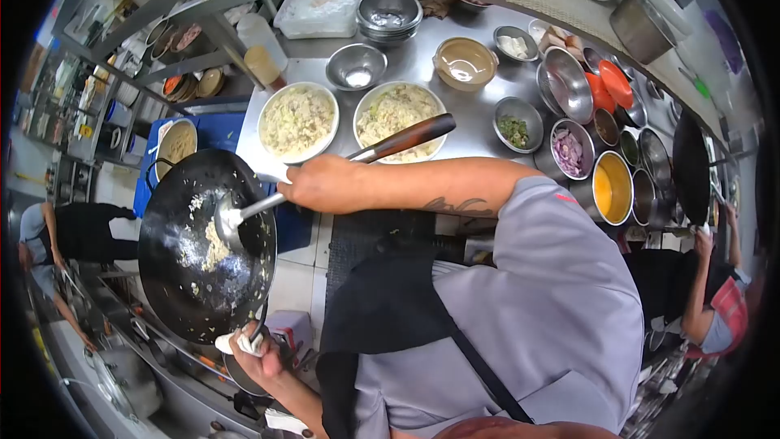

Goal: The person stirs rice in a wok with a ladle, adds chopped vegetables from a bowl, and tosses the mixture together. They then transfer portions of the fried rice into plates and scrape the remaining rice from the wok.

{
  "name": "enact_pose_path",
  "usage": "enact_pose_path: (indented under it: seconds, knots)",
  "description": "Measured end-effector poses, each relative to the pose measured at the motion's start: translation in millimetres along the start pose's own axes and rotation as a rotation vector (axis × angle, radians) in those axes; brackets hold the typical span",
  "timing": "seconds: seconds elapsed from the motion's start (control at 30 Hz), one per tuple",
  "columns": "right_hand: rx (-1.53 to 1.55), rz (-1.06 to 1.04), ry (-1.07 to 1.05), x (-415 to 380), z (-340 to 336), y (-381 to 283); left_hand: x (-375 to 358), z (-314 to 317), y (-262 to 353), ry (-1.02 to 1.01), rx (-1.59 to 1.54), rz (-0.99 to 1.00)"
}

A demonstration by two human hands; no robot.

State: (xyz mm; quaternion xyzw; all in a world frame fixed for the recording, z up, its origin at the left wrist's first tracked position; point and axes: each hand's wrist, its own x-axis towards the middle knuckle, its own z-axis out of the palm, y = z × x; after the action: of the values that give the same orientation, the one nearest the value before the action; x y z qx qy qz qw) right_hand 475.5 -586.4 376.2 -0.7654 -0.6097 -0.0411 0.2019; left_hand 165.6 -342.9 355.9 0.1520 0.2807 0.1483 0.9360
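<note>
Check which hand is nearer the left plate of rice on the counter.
Right. The right hand, with its grip on the ladle, is right beside the plate. The left hand holds the wok at its far side.

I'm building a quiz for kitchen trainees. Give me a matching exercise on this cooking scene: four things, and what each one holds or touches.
Things:
1. wok
2. right hand
3. left hand
4. two white plates

States:
a. grips the wok's handle through a white cloth
b. piled with fried rice
c. holds the ladle
d. nearly scraped out, a few rice bits

Pairs: 1-d, 2-c, 3-a, 4-b
</note>
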Motion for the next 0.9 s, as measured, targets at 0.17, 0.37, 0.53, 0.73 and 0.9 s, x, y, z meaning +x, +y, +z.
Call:
enact_pose_path:
  seconds: [0.17,0.37,0.53,0.73,0.9]
  knots:
    - [0.065,-0.179,-0.091,30,13,-50,-69,-40,-5,0.105,-0.101,0.153]
    - [0.062,-0.457,-0.266,99,51,-85,-122,-108,-9,0.118,-0.178,0.33]
    - [0.074,-0.575,-0.277,140,60,-106,-115,-78,-30,0.287,-0.301,0.512]
    - [0.091,-0.642,-0.422,183,70,-130,-88,-100,-55,0.255,-0.379,0.706]
    - [0.177,-0.823,-0.481,245,91,-116,-73,-77,-63,0.32,-0.455,0.862]
